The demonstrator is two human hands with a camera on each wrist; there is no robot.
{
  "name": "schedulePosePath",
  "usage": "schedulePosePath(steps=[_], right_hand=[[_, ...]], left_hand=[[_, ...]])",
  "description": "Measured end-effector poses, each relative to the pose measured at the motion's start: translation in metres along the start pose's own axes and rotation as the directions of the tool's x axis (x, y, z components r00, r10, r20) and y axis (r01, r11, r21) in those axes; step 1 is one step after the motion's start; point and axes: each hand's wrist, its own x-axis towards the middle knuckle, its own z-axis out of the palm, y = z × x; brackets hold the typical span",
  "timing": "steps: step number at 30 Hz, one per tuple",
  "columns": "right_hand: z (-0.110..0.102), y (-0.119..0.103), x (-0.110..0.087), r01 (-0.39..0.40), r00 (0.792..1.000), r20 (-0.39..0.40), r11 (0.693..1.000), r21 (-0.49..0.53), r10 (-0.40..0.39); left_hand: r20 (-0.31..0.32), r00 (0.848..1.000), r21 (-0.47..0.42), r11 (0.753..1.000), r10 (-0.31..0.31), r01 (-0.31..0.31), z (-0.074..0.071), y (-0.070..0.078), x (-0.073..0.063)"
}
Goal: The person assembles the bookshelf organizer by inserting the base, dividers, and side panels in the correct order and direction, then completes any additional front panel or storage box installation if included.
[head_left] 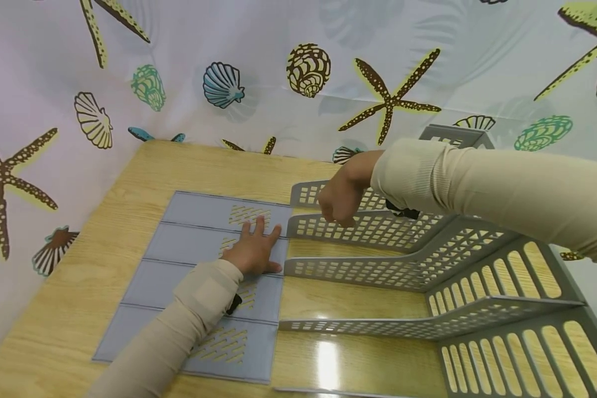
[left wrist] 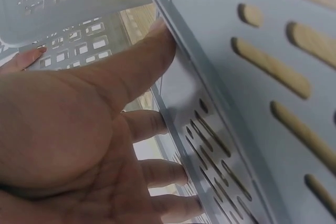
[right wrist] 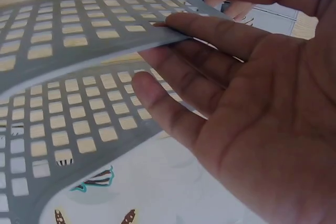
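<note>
A light grey plastic panel point(head_left: 154, 276) with ridges and slanted slots lies flat on the table. My left hand point(head_left: 252, 253) rests on it with fingers spread; in the left wrist view the thumb lies along a ridge. To the panel's right a grey file rack lies on its back side, its perforated dividers point(head_left: 294, 267) standing up and their ends along the panel's edge. My right hand point(head_left: 342, 190) is at the two far dividers. In the right wrist view its nearly straight fingers lie against the end of one divider point(right wrist: 105, 49), the thumb apart from it.
The wooden table point(head_left: 74, 287) lies under everything. A white cloth point(head_left: 278, 121) printed with shells and starfish hangs behind and to the left. The rack's slotted base point(head_left: 572, 326) extends to the right, under my right sleeve point(head_left: 507, 188).
</note>
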Motion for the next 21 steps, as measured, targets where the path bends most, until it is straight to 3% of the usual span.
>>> schedulePosePath(steps=[4,14,21], right_hand=[[0.0,-0.005,0.008,0.03,1.0,0.007,0.999,-0.035,-0.029],[0.0,-0.008,0.013,-0.015,0.999,-0.032,1.0,0.013,0.015],[0.007,-0.016,0.022,-0.024,0.999,-0.037,1.0,-0.017,0.024]], left_hand=[[-0.005,1.0,-0.009,1.0,-0.007,0.007,0.003,-0.002,-0.001],[-0.001,1.0,-0.025,0.999,-0.021,0.021,0.003,-0.006,-0.001],[-0.028,0.999,-0.03,0.999,-0.024,0.023,0.007,-0.009,-0.002]])
